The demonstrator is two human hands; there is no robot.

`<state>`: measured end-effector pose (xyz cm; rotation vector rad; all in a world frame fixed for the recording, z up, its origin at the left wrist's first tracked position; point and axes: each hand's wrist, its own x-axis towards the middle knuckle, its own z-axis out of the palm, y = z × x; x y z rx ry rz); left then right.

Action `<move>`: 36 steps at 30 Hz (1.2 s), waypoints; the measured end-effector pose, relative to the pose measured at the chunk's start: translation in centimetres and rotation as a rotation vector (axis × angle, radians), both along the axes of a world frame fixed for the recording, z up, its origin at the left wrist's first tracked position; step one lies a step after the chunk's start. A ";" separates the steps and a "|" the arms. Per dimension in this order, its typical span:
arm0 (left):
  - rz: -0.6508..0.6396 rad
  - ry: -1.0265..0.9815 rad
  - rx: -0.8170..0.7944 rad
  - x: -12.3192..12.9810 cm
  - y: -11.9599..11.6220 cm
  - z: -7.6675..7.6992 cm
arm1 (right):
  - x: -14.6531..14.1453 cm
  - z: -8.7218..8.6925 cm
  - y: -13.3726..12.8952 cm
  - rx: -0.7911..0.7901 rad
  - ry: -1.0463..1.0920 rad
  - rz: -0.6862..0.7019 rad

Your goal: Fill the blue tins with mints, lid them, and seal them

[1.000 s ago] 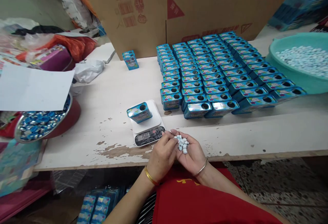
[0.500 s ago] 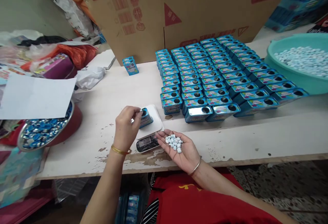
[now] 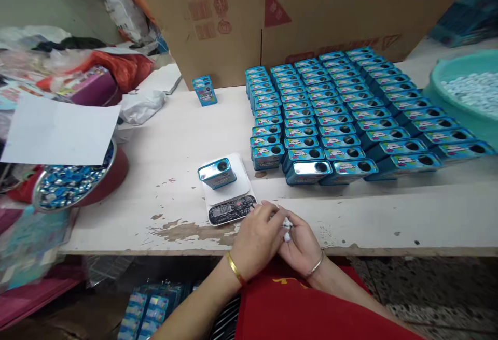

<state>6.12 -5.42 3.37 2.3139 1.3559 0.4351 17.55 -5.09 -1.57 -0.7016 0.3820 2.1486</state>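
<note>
My right hand (image 3: 301, 244) is cupped palm up near the table's front edge, holding small white candies (image 3: 287, 236). My left hand (image 3: 259, 239) lies over that palm with bent, closed fingers among the candies; its fingertips are hidden, so I cannot make out what they pinch. Just beyond the hands sits a white digital scale (image 3: 241, 182) with a lit display. On its plate stands a blue candy tin (image 3: 218, 173) with a round hole in its silvery top. Neither hand touches the tin.
Rows of blue tins with open holes (image 3: 311, 107) stand to the right. A turquoise basin (image 3: 447, 91) of candies is beyond them. At left, a red bowl (image 3: 119, 174) holds blue-and-silver pieces, partly under white paper (image 3: 62, 130). A large carton (image 3: 233, 60) stands behind.
My left hand has left the tin's hole and come down right onto the candies in my right palm. My right hand has folded up around them. The view has shifted slightly.
</note>
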 end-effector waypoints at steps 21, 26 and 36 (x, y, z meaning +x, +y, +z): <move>0.084 -0.306 0.108 -0.5 -0.6 -2.1 | -0.5 2.1 0.3 -0.104 -0.010 -0.058; 0.147 -0.330 0.310 -3.2 2.2 0.6 | -2.1 3.5 2.1 -0.025 0.018 -0.061; 0.370 -0.052 0.524 -8.1 5.9 2.5 | -1.8 3.7 2.2 0.033 -0.030 -0.016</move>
